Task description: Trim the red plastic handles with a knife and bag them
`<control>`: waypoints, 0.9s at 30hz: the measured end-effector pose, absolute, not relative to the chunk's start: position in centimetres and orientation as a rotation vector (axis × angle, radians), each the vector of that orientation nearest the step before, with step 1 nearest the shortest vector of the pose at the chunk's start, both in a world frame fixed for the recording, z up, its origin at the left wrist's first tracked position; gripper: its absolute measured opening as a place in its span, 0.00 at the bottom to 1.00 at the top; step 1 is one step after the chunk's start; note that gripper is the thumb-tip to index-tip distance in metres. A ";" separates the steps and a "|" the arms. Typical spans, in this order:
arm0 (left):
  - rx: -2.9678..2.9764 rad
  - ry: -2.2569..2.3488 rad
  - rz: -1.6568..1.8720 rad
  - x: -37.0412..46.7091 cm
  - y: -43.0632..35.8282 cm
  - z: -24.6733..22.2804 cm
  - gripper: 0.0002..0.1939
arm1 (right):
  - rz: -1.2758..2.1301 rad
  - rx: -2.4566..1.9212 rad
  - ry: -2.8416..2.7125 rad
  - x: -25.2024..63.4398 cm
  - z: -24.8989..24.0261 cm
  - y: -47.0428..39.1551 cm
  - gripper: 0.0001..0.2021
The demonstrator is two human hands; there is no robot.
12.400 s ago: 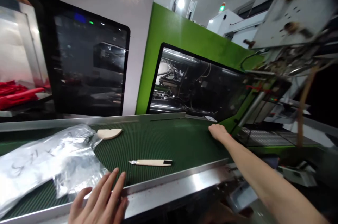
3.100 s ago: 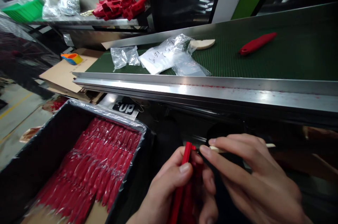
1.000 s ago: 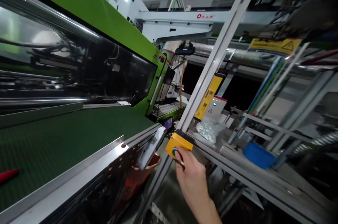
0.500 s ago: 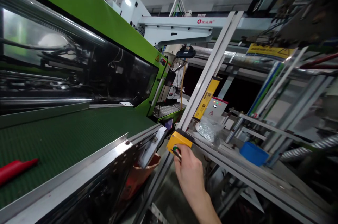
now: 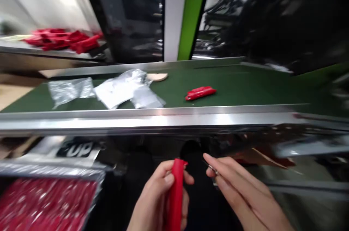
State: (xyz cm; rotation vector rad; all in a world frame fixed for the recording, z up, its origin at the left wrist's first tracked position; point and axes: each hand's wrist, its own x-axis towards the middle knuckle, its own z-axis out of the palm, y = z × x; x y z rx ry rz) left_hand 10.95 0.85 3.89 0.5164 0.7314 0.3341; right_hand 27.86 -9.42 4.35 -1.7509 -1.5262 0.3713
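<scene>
Left hand (image 5: 155,198): gripping red plastic part (image 5: 177,194), below the conveyor's near rail (image 5: 191,119).
Right hand (image 5: 240,191): pinching thin metal tool (image 5: 213,169), just apart from that part.
Change: right hand back from yellow button box; tool and part side by side again.

Beyond the left grip (image 5: 154,200), to its left — clear bag (image 5: 65,92) and white plastic packet (image 5: 116,91) on green belt (image 5: 242,87); pale half-round piece (image 5: 159,77) just beside packet. Dark "up" label (image 5: 75,149) left of grip. Farther beyond — green upright panel (image 5: 192,16).

Gap left of right hand (image 5: 240,189), rail (image 5: 185,120) beyond
</scene>
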 end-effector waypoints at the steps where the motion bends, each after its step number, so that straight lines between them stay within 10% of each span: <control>1: 0.513 0.755 0.366 10.5 0.5 3.9 0.16 | 0.330 -1.723 -1.620 27.4 4.3 -9.0 0.22; 27: 0.476 0.796 0.456 7.1 -1.8 3.1 0.15 | 0.056 -1.501 -2.054 25.6 3.0 -7.7 0.26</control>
